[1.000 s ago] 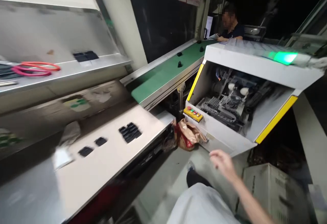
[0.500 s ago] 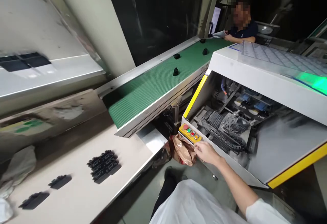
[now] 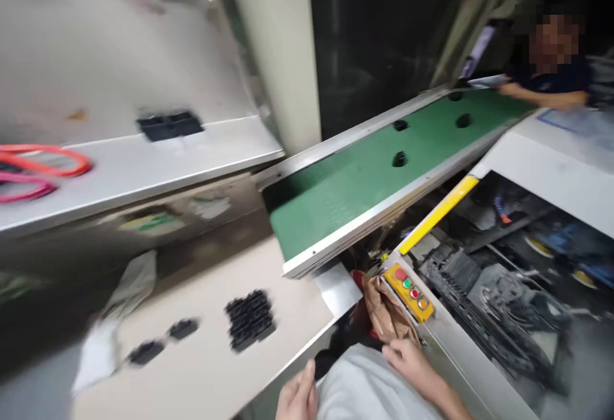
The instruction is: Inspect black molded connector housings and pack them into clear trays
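— Below the green conveyor belt [image 3: 350, 199], where are the hands?
— Both low in frame, past the belt's near end, with a white smock [image 3: 374, 385] between them. Right hand [image 3: 407, 364] is just beside a crumpled brown paper bag [image 3: 387, 313], close under a yellow push-button box [image 3: 409, 292] with red, green and orange buttons. Left hand [image 3: 298, 396] is at the bottom edge, partly cut off.
— Fingers?
— Right fingers [image 3: 396, 351] loosely spread, nothing visibly held; can't tell if they touch the bag. Left fingers [image 3: 307, 375] blurred, slightly curled; can't tell if open or holding anything.
— On the belt?
— Four small black plastic parts [image 3: 400, 159], spaced apart toward its far end. A seated co-worker [image 3: 547, 91] is at that end, forearm reaching over the belt's edge.
— Left of the belt?
— Beige bench [image 3: 201, 298] off its near end, carrying a blurred cluster of black plastic parts [image 3: 249, 319], two separate black parts [image 3: 146, 352], and a white cloth [image 3: 115, 324]. Higher up, a steel shelf [image 3: 144, 177] holds more black parts [image 3: 169, 126] and red and pink loops [image 3: 43, 164].
— Right?
— Open white machine housing [image 3: 527, 151], yellow-trimmed, black cable chains [image 3: 455, 282] inside.
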The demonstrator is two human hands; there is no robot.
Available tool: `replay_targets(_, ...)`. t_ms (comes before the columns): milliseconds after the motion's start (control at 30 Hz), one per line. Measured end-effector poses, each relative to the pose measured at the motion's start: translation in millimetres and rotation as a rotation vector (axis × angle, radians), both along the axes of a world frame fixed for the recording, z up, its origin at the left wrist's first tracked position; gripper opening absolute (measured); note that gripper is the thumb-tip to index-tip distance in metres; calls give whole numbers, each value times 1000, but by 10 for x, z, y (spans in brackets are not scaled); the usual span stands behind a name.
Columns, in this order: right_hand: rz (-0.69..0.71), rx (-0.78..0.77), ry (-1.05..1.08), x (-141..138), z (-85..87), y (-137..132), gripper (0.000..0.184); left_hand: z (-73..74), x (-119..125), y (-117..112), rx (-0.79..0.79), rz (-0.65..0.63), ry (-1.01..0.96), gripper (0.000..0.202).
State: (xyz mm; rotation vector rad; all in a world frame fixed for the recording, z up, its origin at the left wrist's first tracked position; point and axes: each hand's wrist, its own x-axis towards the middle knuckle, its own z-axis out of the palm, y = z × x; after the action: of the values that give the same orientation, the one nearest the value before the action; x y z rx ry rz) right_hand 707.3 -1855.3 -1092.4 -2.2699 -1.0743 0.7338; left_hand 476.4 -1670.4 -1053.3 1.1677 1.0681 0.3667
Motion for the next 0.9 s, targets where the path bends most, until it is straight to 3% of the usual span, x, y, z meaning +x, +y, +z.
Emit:
replay_targets(133,338,-42,-111,693,838,358,44,130,218,-201,77,113,-44,71)
replay_targets(233,550,-24,-186,1139,1103,852,40,-9,362,-334,87,228,-104,63)
replay_targets(300,648,5,-214,1256,1121,1166,38,-241,425,-489,82,356,-101,58)
replay_targets(400,778,50,-199,1165,1061,1504,39,-630,494,-795,1,583,-85,56)
replay_targets(500,905,45,-166,933,1013,1647,37,-788,547,-1040,-67,755,-101,57)
replay_targets(567,963,22,-148,823,998,1638,36,-727,586,-1083,-59,786,-101,54)
replay_targets(667,970,-16,-71,842,958,1498,35,-541,649,-933,-18,732,-81,52)
replay_targets(900,820,-123,-81,1438,827,956,39,-238,655,-433,16,621,-107,49)
